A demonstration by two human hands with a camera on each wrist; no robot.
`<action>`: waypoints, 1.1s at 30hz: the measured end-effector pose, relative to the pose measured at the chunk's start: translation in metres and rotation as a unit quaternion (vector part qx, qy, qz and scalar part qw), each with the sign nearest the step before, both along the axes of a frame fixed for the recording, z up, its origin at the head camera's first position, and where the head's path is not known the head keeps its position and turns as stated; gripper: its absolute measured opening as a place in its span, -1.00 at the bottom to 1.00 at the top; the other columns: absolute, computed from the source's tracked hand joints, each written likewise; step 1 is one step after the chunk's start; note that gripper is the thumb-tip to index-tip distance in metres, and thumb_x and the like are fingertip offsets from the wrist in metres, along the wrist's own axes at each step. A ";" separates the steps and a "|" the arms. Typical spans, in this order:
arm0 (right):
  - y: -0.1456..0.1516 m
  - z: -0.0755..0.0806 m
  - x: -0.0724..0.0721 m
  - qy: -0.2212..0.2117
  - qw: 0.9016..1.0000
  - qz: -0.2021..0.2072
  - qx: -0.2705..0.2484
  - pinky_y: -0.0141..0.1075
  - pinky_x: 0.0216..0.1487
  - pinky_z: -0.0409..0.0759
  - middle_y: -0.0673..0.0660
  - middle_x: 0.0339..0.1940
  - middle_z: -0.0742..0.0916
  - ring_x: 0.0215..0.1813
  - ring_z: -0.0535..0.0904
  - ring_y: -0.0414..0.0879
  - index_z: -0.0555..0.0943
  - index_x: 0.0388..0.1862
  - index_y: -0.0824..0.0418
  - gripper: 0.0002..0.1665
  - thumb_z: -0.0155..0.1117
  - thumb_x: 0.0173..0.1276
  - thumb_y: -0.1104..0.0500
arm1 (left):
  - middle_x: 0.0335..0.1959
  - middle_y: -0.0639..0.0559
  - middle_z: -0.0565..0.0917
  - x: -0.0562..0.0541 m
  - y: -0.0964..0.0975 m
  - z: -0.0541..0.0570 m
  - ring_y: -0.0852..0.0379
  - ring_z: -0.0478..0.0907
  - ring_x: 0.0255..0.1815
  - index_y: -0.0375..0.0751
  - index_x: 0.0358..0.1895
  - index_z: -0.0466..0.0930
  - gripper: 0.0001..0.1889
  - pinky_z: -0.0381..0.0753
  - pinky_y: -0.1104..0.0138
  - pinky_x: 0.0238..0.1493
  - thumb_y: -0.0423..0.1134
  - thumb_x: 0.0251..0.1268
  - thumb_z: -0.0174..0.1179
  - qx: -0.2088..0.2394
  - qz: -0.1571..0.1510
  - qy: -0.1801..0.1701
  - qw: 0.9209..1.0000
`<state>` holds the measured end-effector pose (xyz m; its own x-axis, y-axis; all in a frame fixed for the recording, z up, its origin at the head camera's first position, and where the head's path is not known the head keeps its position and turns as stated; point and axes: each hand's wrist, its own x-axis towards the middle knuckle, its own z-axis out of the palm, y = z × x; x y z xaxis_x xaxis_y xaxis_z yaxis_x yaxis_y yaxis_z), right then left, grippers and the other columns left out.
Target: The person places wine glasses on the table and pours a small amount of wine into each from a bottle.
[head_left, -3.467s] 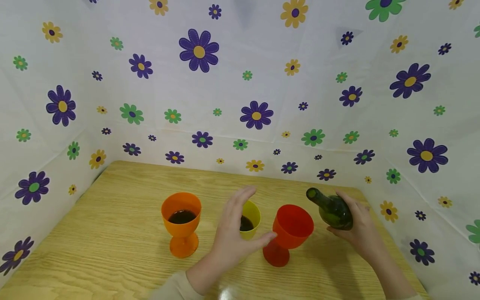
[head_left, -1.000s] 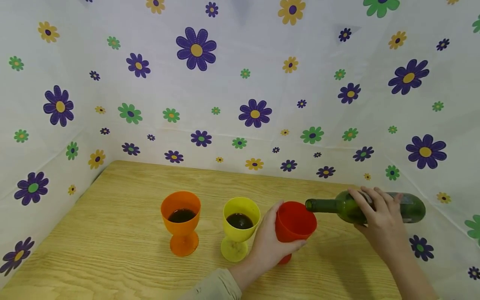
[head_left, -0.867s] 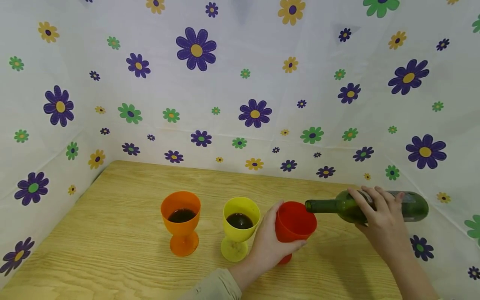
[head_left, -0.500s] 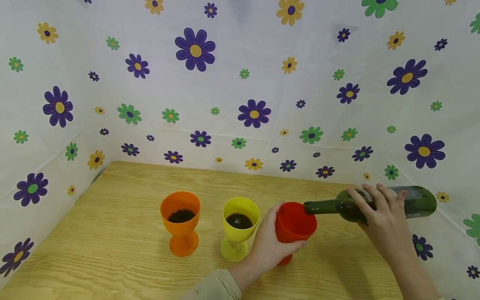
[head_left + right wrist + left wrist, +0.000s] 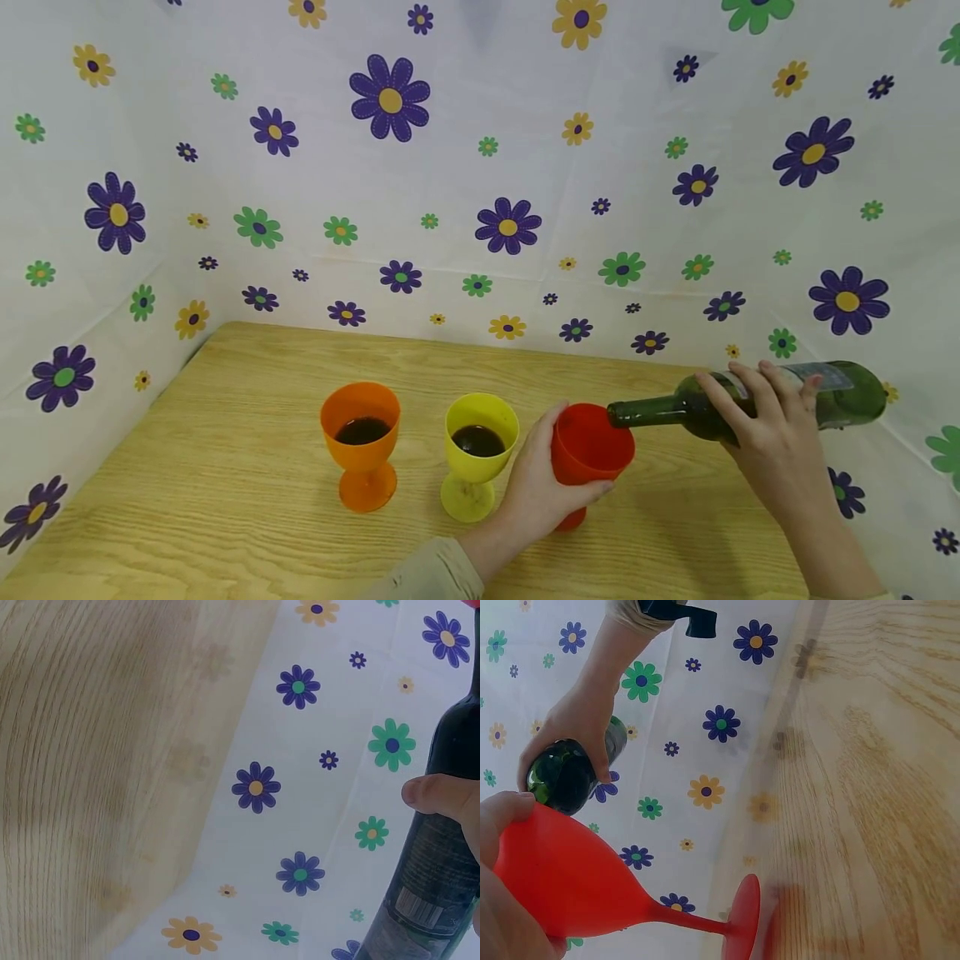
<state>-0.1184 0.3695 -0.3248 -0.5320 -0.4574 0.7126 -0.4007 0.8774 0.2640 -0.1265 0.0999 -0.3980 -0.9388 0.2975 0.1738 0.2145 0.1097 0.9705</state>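
Observation:
In the head view my left hand [image 5: 536,483] grips the bowl of a red plastic goblet [image 5: 592,458], thumb across its near side. Only red shows inside the bowl. My right hand [image 5: 783,446] holds a green glass wine bottle [image 5: 843,392] around its body, base raised slightly above the neck. The bottle's mouth lies over the goblet's right rim. From the left wrist, the goblet [image 5: 577,870] shows its stem and foot close to the tabletop. The right wrist view shows my thumb [image 5: 439,795] across the bottle [image 5: 442,855], above a dark printed label.
Left of the red goblet stand a yellow goblet [image 5: 480,468] and an orange goblet [image 5: 362,454], each with dark liquid in the bowl. They are upright on the wood-grain table [image 5: 247,483]. A white flowered cloth [image 5: 442,175] hangs behind and at both sides.
My left hand moved from in front of the yellow goblet to grip the red one. The right hand swung the bottle sideways with its mouth at the rim, then raised its base.

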 end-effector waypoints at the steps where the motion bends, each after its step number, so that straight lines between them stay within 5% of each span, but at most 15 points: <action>1: -0.001 0.000 0.000 0.003 1.000 0.003 -0.003 0.37 0.31 -0.29 0.42 0.12 0.49 0.32 0.22 0.42 0.52 0.22 0.04 0.22 0.66 -0.67 0.48 | 0.23 0.28 0.38 0.000 0.000 0.000 0.20 0.35 0.18 0.16 0.41 0.13 -0.05 0.48 0.30 0.06 -0.08 -0.08 0.51 0.000 0.000 -0.001 1.000; 33: -0.004 0.006 0.003 0.022 1.000 0.010 -0.001 0.40 0.29 -0.27 0.43 0.15 0.48 0.37 0.18 0.39 0.51 0.25 0.00 0.23 0.61 -0.63 0.51 | 0.19 0.28 0.40 0.001 -0.003 0.000 0.22 0.36 0.16 0.12 0.41 0.15 -0.04 0.46 0.29 0.11 -0.10 -0.11 0.53 0.007 0.001 0.006 1.000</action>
